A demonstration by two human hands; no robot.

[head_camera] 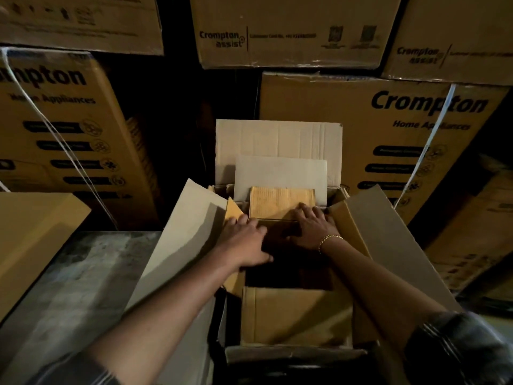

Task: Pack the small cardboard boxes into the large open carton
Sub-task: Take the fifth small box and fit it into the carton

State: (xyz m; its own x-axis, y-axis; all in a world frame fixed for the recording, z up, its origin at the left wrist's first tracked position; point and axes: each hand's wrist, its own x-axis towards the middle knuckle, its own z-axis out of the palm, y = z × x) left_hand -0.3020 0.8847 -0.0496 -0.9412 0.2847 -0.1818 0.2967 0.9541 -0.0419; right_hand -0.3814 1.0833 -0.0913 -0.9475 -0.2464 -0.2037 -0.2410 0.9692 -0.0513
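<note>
Two bare hands reach into an open carton (188,232) with a box (281,202) inside.

Left of the carton lies a grey surface (83,273). The left hand (244,240) is inside the carton at the box's near left corner, its fingers (249,222) pointing forward with the tips lost in shadow, so I cannot tell whether they grip anything. The box sits at the carton's far end, yellow-brown top up, and a pale sheet (280,170) stands just behind it. The right hand (311,226), with a bracelet (329,239) at the wrist, rests spread, relaxed fingers on the box's near right edge and grasps nothing. Behind the carton stand stacked Crompton cartons (361,112).
</note>
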